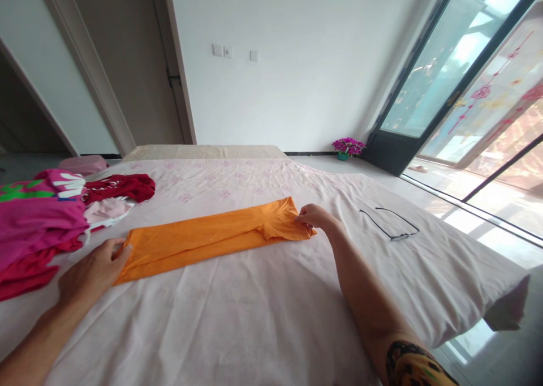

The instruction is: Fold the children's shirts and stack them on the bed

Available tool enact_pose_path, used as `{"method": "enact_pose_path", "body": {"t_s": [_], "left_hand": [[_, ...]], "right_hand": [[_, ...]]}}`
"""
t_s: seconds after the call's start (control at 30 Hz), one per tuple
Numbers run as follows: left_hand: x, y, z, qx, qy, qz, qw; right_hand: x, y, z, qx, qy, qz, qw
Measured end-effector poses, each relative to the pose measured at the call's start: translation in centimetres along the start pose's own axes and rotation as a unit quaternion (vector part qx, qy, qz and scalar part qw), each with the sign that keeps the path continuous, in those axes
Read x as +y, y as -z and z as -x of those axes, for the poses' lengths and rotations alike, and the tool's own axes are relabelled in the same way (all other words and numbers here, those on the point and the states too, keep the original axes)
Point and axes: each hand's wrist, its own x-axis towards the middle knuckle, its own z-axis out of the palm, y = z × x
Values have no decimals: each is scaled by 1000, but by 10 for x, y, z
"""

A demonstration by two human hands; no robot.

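An orange T-shirt (pixel 199 233), folded into a long narrow strip, lies across the pale bedsheet in front of me. My left hand (pixel 95 267) pinches its left end between thumb and fingers. At the opposite end, my right hand (pixel 316 216) grips the shirt near what looks like a folded sleeve. The strip slants slightly, its right end farther from me than its left. Some fingertips of both hands are hidden by the hands themselves.
Left of the shirt sits a heap of pink and red clothes (pixel 42 222). Black-framed glasses (pixel 399 237) rest on the sheet (pixel 254 329) at right. Beyond the bed are a pink basin (pixel 85 164), purple flowers in a pot (pixel 348 146) and a glass door (pixel 419 80).
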Motion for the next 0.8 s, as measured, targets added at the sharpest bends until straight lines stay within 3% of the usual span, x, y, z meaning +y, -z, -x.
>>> {"method": "enact_pose_path", "body": {"t_s": [0.1, 0.33, 0.5, 0.6, 0.8], "left_hand": [[0, 0, -1, -7, 3, 0, 1000], [-1, -1, -1, -12, 1, 10, 1000], [-5, -6, -3, 22, -16, 6, 1000], [-5, -5, -3, 12, -6, 6, 1000], [-4, -3, -3, 5, 2, 7, 1000]], "right_hand": [[-2, -1, -1, 8, 10, -70, 997], [-14, -4, 8, -59, -53, -261, 962], [-22, 6, 20, -78, 23, -380, 921], [-19, 13, 23, -114, 69, -430, 893], [-3, 10, 13, -164, 60, -462, 870]]}}
